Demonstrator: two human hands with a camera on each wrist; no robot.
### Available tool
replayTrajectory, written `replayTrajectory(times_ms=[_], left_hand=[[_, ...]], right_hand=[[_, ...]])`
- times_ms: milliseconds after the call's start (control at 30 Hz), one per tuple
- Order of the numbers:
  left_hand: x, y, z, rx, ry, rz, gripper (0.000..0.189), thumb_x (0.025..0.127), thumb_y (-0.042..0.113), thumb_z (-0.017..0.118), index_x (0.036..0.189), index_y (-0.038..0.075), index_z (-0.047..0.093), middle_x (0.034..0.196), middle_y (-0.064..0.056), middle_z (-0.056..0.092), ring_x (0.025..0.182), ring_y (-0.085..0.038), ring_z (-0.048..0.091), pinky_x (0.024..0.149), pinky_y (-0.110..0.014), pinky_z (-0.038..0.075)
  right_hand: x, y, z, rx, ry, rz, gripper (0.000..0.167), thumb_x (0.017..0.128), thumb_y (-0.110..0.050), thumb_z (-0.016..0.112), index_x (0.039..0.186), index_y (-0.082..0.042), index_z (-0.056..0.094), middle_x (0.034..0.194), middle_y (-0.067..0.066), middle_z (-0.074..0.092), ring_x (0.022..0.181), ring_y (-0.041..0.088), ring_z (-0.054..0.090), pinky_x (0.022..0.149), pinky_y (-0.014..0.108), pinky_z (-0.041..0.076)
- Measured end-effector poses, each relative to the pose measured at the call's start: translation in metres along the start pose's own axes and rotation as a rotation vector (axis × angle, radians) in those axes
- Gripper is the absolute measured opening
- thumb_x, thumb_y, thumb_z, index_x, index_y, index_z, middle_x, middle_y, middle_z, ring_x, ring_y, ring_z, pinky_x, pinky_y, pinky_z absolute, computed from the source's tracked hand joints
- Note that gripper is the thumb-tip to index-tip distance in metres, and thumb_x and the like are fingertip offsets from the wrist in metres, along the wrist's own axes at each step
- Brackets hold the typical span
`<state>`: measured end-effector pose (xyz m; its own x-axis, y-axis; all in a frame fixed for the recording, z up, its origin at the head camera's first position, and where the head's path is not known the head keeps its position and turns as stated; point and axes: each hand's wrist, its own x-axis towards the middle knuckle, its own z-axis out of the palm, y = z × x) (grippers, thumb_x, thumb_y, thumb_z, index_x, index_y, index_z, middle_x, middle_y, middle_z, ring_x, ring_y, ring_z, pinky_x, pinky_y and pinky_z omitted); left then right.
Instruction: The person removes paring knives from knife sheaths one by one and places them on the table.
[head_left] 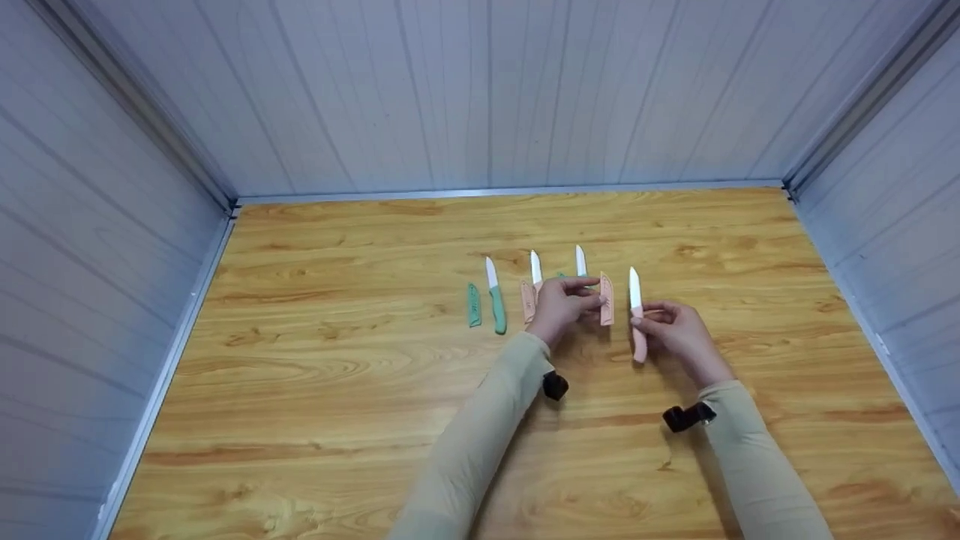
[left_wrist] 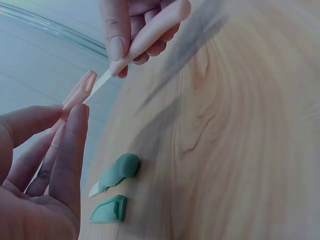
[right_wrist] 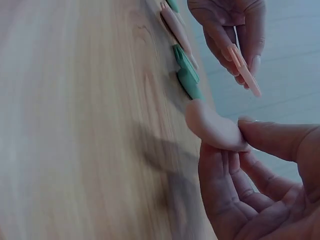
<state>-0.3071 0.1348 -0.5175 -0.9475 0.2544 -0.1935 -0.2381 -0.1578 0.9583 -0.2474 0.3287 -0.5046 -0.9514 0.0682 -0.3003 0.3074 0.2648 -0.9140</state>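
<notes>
Between thumb and fingers, my left hand (head_left: 565, 306) pinches a pink knife sheath (head_left: 607, 298), held upright above the table. To its right, my right hand (head_left: 679, 334) grips a knife by its pink handle (right_wrist: 216, 127), its white blade (head_left: 635, 286) pointing away from me. The sheath and this knife are apart, side by side. Under and beyond the left hand, a knife with a white blade (head_left: 580, 259) and a green sheath lie mostly hidden in the head view; the left wrist view shows a green handle (left_wrist: 120, 169) and a green sheath (left_wrist: 109, 210).
Left of my hands lie a green-handled knife (head_left: 498, 307) and a green sheath (head_left: 474, 305). Another white-bladed knife (head_left: 535, 267) and a pink sheath (head_left: 528, 301) lie partly behind the left hand. Pale panel walls (head_left: 450, 97) enclose the wooden table (head_left: 315, 420) on three sides.
</notes>
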Motion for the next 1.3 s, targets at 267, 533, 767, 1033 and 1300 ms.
replayTrajectory(times_ms=[267,533,767,1033,1300], left_hand=[[0.019,0.003,0.003,0.133,0.055,0.022,0.024,0.08,-0.004,0.074,0.103,0.002,0.072,0.078,-0.005,0.066,0.065,-0.017,0.066,0.061,-0.032,0.057],[0.029,0.005,0.008,0.178,0.06,0.01,0.026,0.079,-0.004,0.075,0.104,0.001,0.071,0.078,-0.004,0.065,0.063,-0.016,0.066,0.058,-0.03,0.056],[0.037,0.008,0.014,0.204,0.055,-0.025,0.027,0.08,-0.007,0.072,0.106,-0.001,0.07,0.079,-0.005,0.064,0.064,-0.021,0.067,0.058,-0.032,0.057],[0.044,0.006,0.018,0.262,0.062,-0.067,0.027,0.078,-0.007,0.074,0.104,-0.001,0.07,0.076,-0.006,0.068,0.058,-0.021,0.067,0.054,-0.03,0.056],[0.049,0.004,0.024,0.312,0.082,-0.118,0.022,0.078,-0.006,0.075,0.099,0.001,0.071,0.072,-0.004,0.066,0.057,-0.019,0.066,0.053,-0.028,0.056]], right_hand=[[0.02,-0.004,-0.004,0.012,0.031,0.031,0.048,0.089,-0.014,0.069,0.127,0.008,0.05,0.098,0.009,0.065,0.077,0.014,0.065,0.071,0.029,0.056],[0.037,-0.007,-0.003,0.034,0.03,0.022,0.046,0.09,-0.015,0.069,0.125,0.009,0.051,0.098,0.011,0.067,0.075,0.014,0.066,0.069,0.029,0.056],[0.046,-0.006,-0.002,0.057,0.044,0.054,0.043,0.09,-0.013,0.068,0.126,0.006,0.051,0.108,0.019,0.066,0.078,0.017,0.068,0.071,0.032,0.057],[0.053,-0.004,-0.002,0.041,0.087,0.062,0.043,0.089,-0.014,0.069,0.124,0.006,0.054,0.104,0.015,0.067,0.08,0.017,0.068,0.068,0.03,0.057],[0.055,-0.003,-0.004,0.006,0.125,0.058,0.039,0.089,-0.015,0.07,0.121,0.005,0.057,0.098,0.011,0.068,0.079,0.016,0.067,0.067,0.029,0.057]])
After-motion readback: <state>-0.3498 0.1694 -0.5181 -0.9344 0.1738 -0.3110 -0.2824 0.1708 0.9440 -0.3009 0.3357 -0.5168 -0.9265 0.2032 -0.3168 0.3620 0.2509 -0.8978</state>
